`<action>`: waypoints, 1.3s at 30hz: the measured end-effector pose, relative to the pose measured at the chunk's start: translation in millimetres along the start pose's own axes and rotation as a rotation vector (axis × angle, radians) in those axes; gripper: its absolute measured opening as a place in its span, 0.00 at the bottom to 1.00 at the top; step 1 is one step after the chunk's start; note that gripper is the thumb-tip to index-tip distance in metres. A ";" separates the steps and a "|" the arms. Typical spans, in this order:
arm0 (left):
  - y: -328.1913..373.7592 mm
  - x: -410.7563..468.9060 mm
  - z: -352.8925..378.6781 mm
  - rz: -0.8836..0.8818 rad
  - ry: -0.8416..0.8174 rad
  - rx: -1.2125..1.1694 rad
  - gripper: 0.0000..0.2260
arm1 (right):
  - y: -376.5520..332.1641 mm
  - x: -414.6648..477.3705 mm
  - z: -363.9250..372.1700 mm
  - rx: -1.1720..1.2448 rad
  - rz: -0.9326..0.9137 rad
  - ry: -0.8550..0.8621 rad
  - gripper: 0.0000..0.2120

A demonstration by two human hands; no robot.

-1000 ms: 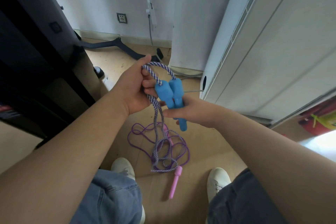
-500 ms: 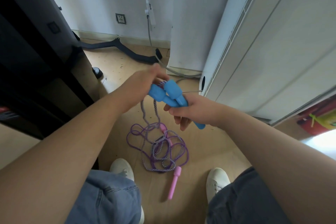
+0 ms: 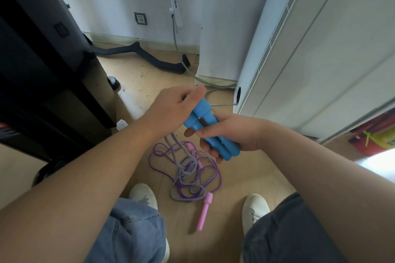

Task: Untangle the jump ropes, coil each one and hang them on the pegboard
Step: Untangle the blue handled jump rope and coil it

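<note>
Hands on 2 blue handles (image 3: 204, 113): right hand (image 3: 239, 132) curled round them, left hand (image 3: 171, 109) seemingly pinching their tops.

- A tall black cabinet (image 3: 42, 70) walls off my left; a white ribbed panel unit (image 3: 320, 60) closes the right.
- Bare tan wooden floor (image 3: 145, 83) runs open between them, up to a black curved bar (image 3: 158, 63) and grey cable (image 3: 175, 38).
- Blue plastic handles (image 3: 205, 117) bridge my left grip (image 3: 171, 111) and right grip (image 3: 233, 132); a striped rope (image 3: 175, 140) hangs below.
- A tangled purple rope heap (image 3: 188, 186) and pink plastic handle (image 3: 204, 211) fill the floor between my white shoes (image 3: 142, 195).
</note>
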State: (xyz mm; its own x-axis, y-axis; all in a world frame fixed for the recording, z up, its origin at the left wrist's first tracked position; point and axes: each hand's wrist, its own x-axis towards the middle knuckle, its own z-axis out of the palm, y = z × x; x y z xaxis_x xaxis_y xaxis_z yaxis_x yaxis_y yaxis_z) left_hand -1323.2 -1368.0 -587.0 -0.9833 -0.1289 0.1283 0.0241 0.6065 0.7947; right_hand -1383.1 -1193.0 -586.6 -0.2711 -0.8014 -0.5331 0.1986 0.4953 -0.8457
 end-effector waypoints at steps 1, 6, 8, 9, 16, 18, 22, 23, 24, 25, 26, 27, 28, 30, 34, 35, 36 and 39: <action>-1.4 2.1 -0.8 0.003 0.049 0.008 0.22 | -0.3 -0.3 -0.4 0.025 -0.014 -0.023 0.13; -2.9 10.0 -7.2 -0.088 0.194 -0.080 0.23 | -2.2 -2.2 -2.2 0.095 -0.022 -0.020 0.07; -0.9 10.4 -10.6 -0.181 0.119 -0.108 0.23 | -2.4 -3.4 -2.9 0.090 0.000 -0.006 0.05; -0.9 10.5 -15.5 -0.228 0.074 -0.086 0.25 | -2.8 -4.6 -3.7 0.090 0.008 -0.015 0.04; -17.4 17.6 -40.9 -0.260 0.198 -0.126 0.25 | -11.0 -16.2 -5.9 0.131 0.049 -0.155 0.05; -15.4 19.9 -34.2 -0.318 0.241 -0.212 0.22 | -13.0 -17.6 -3.8 0.128 0.052 -0.169 0.05; -14.8 21.3 -13.8 -0.564 0.157 -0.250 0.12 | -17.4 -27.1 -2.0 0.191 -0.077 -0.148 0.05; -14.6 20.2 -4.5 -0.634 0.162 -0.298 0.14 | -18.6 -28.8 -1.2 0.227 -0.128 -0.100 0.05; -10.9 18.3 4.5 -0.683 0.183 -0.372 0.16 | -20.0 -29.3 -0.5 0.245 -0.173 -0.028 0.05; -8.2 15.3 13.5 -0.664 0.214 -0.411 0.19 | -21.2 -28.6 -0.3 0.246 -0.204 0.057 0.04; -5.6 11.4 22.0 -0.595 0.239 -0.384 0.21 | -21.7 -26.5 -0.2 0.231 -0.216 0.144 0.04; -1.8 7.5 29.2 -0.511 0.256 -0.307 0.23 | -21.7 -23.8 -0.6 0.202 -0.214 0.230 0.03; 0.8 3.2 33.3 -0.417 0.254 -0.211 0.23 | -21.2 -20.0 -1.6 0.157 -0.202 0.323 0.03; 2.0 -2.5 38.2 -0.243 0.170 0.160 0.18 | -19.9 -11.4 -4.1 -0.068 -0.155 0.541 0.03; 9.9 -11.8 42.1 -0.086 -0.187 0.818 0.11 | -10.5 7.9 -7.2 -0.645 -0.044 0.723 0.06; 13.1 -15.7 42.3 -0.020 -0.274 0.907 0.12 | -6.5 11.3 -5.5 -0.762 0.007 0.702 0.04; 16.7 -19.0 40.7 0.064 -0.344 0.968 0.13 | -2.8 13.3 -2.7 -0.895 0.052 0.662 0.03; 22.4 -18.0 21.3 0.248 -0.438 1.022 0.16 | 6.5 13.7 5.6 -1.172 0.132 0.493 0.03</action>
State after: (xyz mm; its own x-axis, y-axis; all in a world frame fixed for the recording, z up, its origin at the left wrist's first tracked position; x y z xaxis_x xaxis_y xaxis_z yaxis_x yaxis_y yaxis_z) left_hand -1308.8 -1335.4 -584.1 -0.9552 0.2471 -0.1631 0.2659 0.9583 -0.1050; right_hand -1380.2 -1202.7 -599.2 -0.6818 -0.6398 -0.3548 -0.6268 0.7609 -0.1675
